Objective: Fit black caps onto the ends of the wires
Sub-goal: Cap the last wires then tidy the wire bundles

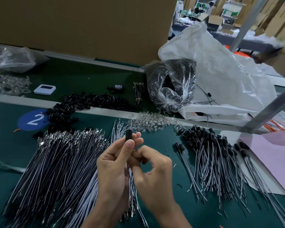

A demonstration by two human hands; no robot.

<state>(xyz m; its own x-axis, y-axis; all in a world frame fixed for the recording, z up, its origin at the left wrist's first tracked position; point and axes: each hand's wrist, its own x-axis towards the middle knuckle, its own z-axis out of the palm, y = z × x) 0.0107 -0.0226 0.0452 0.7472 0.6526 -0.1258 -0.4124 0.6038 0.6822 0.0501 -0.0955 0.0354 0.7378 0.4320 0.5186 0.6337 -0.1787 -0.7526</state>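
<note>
the left hand [112, 165] pinches a small black cylindrical plastic cap [128, 134] between thumb and fingertips. it holds the cap upright above the dark green bench mat [10, 145], probably so the open end faces a wire coming up from below. the right hand [153, 171] has its thumb and forefinger curled tightly together just under the cap, apparently nipping a wire end to steer it in, though the wire at the pinch is too fine to make out. a sheaf of thin grey and white wires [131, 183] hangs between the two palms, likely the next ones in line. the broad fan of uncapped black and grey wires with bare metal tips [56, 162] lies to the left, and the heap of loose black caps [89, 101] sits beyond it. the pile of capped wires [212, 153] is on the right, well apart from the raw stock, presumably so done and undone don't mix. this cap looks not yet seated.
</note>
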